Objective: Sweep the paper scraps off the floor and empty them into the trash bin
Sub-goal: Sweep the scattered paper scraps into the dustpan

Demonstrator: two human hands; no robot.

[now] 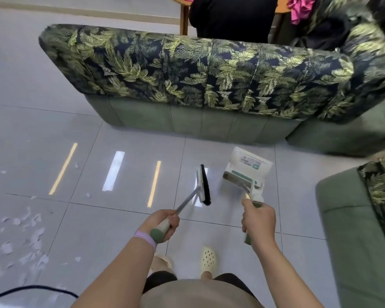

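Gripping broom (203, 185) handle in left hand (165, 223), dustpan (246, 170) handle in right hand (259, 220). Sweeping not yet showing: paper scraps (29, 236) lying scattered on floor (298, 196) well left of both hands. Trash bin not showing.

Sofa (187, 70) blocks ahead; floor (31, 130) open left

A glossy pale grey tiled floor (42, 90) mirrors strip lights; a green sofa (200, 121) with leaf-print cushions stands ahead; a matching seat (351, 230) sits at right.
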